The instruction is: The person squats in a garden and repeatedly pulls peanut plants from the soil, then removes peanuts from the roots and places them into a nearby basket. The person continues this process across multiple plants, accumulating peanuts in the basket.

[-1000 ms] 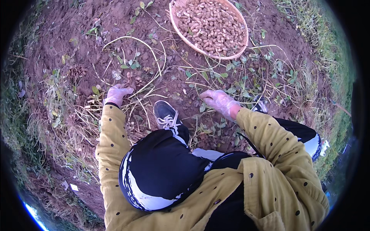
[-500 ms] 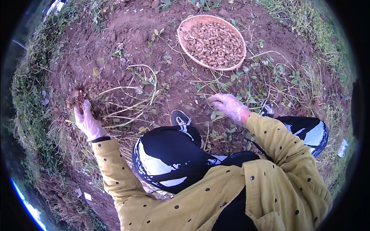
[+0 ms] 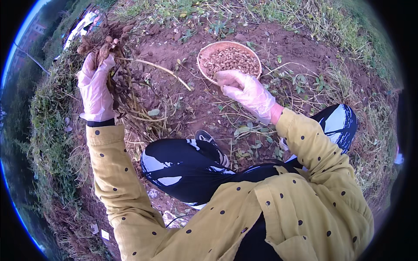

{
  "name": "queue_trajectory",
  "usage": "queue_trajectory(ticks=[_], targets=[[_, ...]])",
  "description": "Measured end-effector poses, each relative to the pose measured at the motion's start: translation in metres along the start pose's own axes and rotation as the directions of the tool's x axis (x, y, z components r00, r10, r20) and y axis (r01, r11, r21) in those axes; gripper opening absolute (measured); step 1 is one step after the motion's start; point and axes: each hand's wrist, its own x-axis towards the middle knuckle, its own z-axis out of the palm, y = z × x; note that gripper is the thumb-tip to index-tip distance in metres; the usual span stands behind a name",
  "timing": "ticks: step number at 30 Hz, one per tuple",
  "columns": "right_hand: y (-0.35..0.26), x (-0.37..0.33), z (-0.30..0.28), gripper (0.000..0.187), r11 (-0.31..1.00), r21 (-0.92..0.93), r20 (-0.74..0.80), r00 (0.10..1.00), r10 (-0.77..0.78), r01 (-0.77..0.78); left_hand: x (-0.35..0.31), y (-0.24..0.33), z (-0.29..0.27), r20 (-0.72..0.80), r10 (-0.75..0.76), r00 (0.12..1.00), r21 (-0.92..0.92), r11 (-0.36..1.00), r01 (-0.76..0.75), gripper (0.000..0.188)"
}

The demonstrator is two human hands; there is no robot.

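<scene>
My left hand [image 3: 96, 89], in a thin clear glove, is closed around an uprooted peanut plant [image 3: 114, 48]. Its root end, with several pods on it, points up above my fingers, and the stems trail down toward the soil. Gloved as well, my right hand [image 3: 248, 92] hovers at the near rim of a round woven basket [image 3: 199, 65] full of peanuts [image 3: 230, 61]. The right fingers are curled and pressed together; whether anything is between them is hidden.
Brown soil [image 3: 161, 52] with loose stems and leaves surrounds the basket. My bent knees [image 3: 174, 161] and a shoe [image 3: 209, 139] are below my hands. Pulled vines [image 3: 139, 117] lie left of centre, and green weeds [image 3: 48, 113] edge the left side.
My left hand has risen, lifting the peanut plant off the ground. My right hand has moved up to the basket's near rim. The whole view has tilted slightly.
</scene>
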Motion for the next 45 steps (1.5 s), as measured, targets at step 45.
queue_trajectory(ticks=[45], targets=[[0.061,-0.086,-0.087,0.051,0.708,-0.689,-0.12,0.988,0.099,-0.155,-0.179,-0.136,0.262,0.691,-0.549,0.469,0.408,0.833,0.374,0.035]])
